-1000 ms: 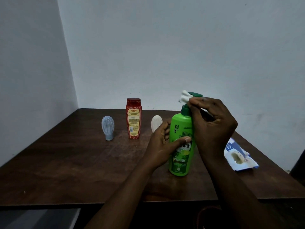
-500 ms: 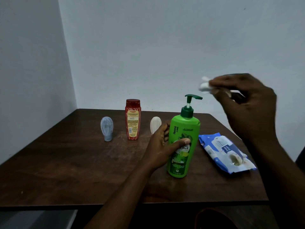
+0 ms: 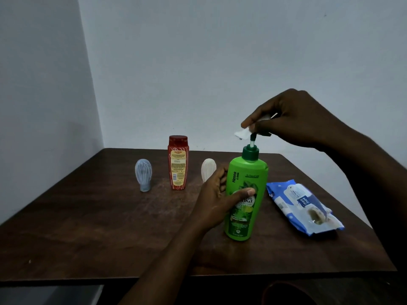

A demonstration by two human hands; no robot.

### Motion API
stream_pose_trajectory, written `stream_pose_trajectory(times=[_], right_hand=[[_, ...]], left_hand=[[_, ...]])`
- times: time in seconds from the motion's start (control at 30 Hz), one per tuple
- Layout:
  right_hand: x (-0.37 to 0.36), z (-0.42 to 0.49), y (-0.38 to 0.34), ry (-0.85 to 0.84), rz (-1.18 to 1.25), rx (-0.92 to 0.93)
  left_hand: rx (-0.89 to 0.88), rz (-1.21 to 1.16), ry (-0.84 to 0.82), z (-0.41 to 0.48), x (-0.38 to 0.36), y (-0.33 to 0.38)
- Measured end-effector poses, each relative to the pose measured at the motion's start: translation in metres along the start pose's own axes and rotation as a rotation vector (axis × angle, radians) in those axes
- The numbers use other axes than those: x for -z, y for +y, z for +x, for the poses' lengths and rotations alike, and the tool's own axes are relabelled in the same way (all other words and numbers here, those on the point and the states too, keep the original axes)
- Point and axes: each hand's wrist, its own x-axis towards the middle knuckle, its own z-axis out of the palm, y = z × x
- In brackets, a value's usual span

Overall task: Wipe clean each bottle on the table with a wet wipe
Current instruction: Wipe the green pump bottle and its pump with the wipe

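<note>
A green pump bottle (image 3: 245, 194) stands upright near the table's front right. My left hand (image 3: 217, 199) grips its body, thumb across the label. My right hand (image 3: 293, 119) hovers over the dark green pump head, pinching a small white wet wipe (image 3: 242, 133) against its top; the hand hides most of the pump head. Farther back stand a red bottle (image 3: 178, 162), a small blue-grey bottle (image 3: 143, 174) on its cap, and a small white bottle (image 3: 208, 168) partly behind my left hand.
A blue wet-wipe pack (image 3: 304, 205) lies right of the green bottle, its flap open. The dark wooden table (image 3: 88, 227) sits in a corner, with grey walls at the left and behind. The table's front edge runs just below my forearms.
My right hand lifted the wipe off the pump, up and to the right, then came back down onto the pump head. My left hand kept its grip on the green bottle.
</note>
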Motion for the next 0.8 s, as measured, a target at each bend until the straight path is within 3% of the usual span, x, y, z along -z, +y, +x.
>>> stream_pose_trajectory(times=[0.27, 0.57, 0.8], right_hand=[[0.012, -0.033, 0.022, 0.127, 0.144, -0.057], [0.005, 0.003, 0.004, -0.028, 0.12, -0.059], [0.0, 0.006, 0.014, -0.228, 0.668, -0.187]], left_hand=[[0.011, -0.003, 0.006, 0.0, 0.001, 0.001], [0.004, -0.01, -0.006, -0.002, 0.001, 0.008], [0.003, -0.081, -0.022, -0.011, 0.008, 0.009]])
